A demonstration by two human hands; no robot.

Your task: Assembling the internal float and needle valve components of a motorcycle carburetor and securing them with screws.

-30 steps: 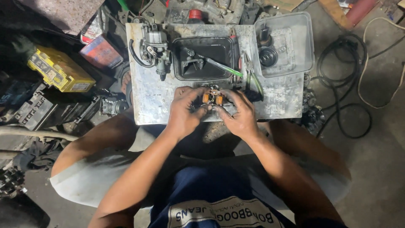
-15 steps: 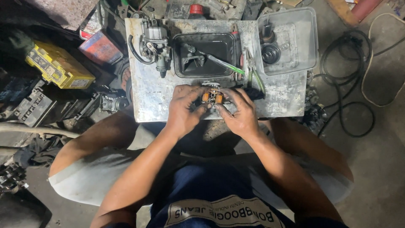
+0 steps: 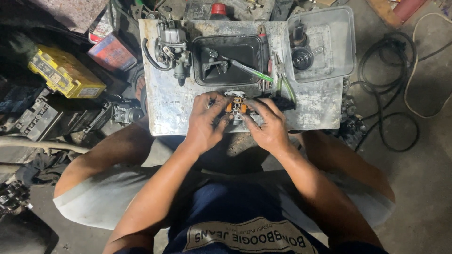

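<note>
Both our hands meet on one small metal part with orange pieces (image 3: pixel 236 106), near the front edge of the grey board (image 3: pixel 165 113). From the head view, our left hand (image 3: pixel 205 123) and right hand (image 3: pixel 267 126) clasp it from either side, equally near, fingertips curled around it. Behind it sits the black tray (image 3: pixel 229 59); open board lies left, green-handled pliers (image 3: pixel 284 80) right.

Bare forearms here, no sleeves reaching the wrists, no gloves on the left hand (image 3: pixel 203 123) or right hand (image 3: pixel 268 127). Pale grey shorts, dark blue shirt with a printed patch.
</note>
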